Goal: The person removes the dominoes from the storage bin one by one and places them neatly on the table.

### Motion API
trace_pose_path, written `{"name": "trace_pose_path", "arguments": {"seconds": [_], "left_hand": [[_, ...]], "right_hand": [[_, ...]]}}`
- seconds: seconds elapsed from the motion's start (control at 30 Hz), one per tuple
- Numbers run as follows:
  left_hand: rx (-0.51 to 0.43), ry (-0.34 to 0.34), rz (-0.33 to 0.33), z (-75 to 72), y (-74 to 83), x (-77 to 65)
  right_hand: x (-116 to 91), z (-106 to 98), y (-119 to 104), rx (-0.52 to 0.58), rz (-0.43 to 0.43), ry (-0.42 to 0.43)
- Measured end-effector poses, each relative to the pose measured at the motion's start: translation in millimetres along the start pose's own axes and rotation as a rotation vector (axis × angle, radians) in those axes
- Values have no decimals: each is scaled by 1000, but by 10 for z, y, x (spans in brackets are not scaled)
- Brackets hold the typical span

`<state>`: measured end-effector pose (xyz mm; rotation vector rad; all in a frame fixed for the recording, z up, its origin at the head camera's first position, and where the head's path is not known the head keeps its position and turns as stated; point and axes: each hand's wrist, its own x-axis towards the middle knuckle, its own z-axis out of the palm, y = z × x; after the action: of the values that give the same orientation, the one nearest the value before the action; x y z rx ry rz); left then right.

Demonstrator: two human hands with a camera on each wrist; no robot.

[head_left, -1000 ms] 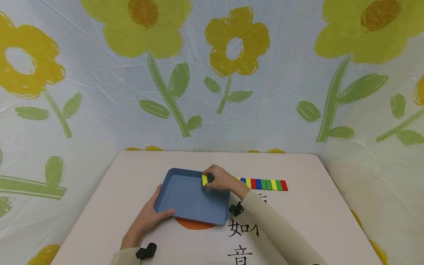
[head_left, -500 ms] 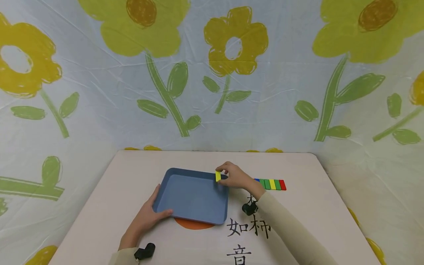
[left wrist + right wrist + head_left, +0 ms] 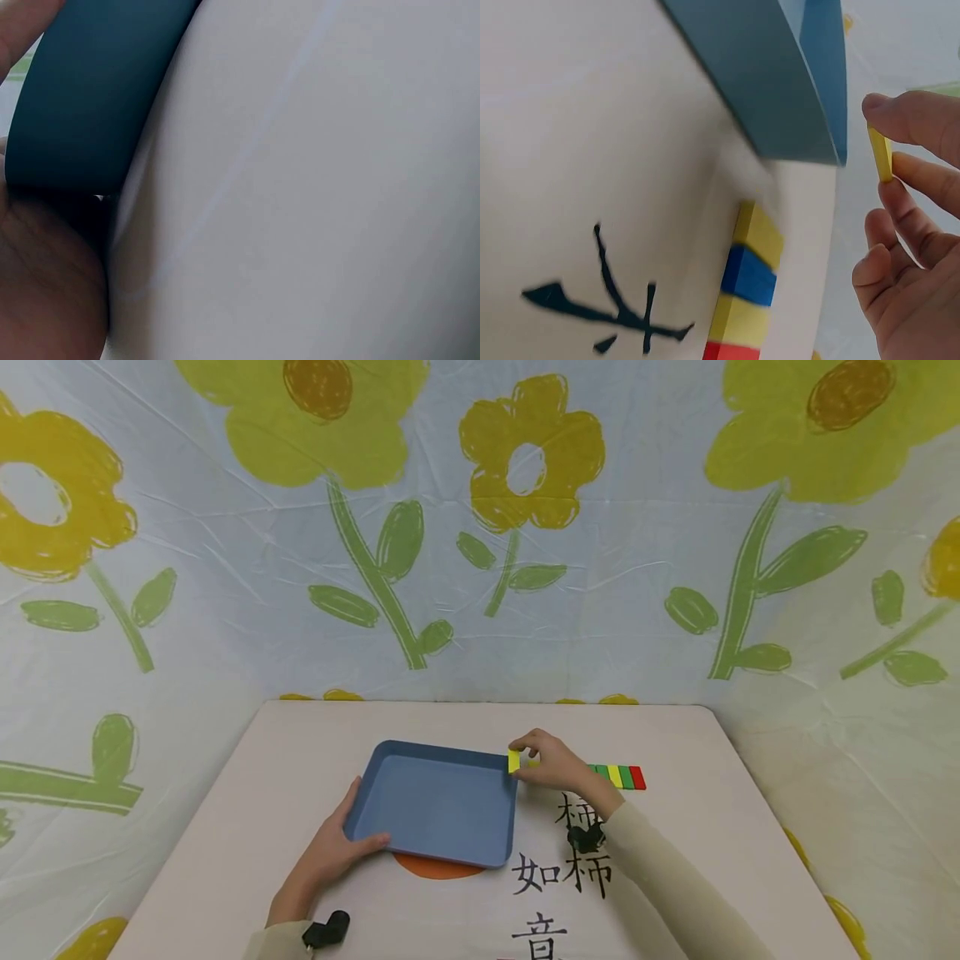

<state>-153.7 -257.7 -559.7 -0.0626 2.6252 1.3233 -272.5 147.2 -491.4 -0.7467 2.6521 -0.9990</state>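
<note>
A yellow block, thin and flat, is pinched between the thumb and fingertips of my right hand. In the head view it appears at the back right corner of the blue tray; the right wrist view shows the block held off the table, apart from the tray wall. My left hand holds the tray's front left corner, thumb along the front edge and fingers at the left side. Right of the tray, coloured blocks lie in a row, partly hidden by my right hand.
The right wrist view shows the row's near end, with yellow, blue and red blocks side by side. Black written characters mark the pale table, and an orange shape shows under the tray. A flower-printed cloth hangs around the table.
My right hand has moved right with the yellow block, from over the tray to its back right corner, covering more of the row. My left hand and the tray have stayed put.
</note>
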Motion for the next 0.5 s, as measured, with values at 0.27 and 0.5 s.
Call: {"name": "trace_pose_path", "arguments": {"seconds": [0.27,0.5], "left_hand": [[8,10,12,18,-2,0],[8,-1,-7,16,6,-7]], "right_hand": [[-117,-110,151,-18,15,11],[-218,-200,262,3,57,26]]}}
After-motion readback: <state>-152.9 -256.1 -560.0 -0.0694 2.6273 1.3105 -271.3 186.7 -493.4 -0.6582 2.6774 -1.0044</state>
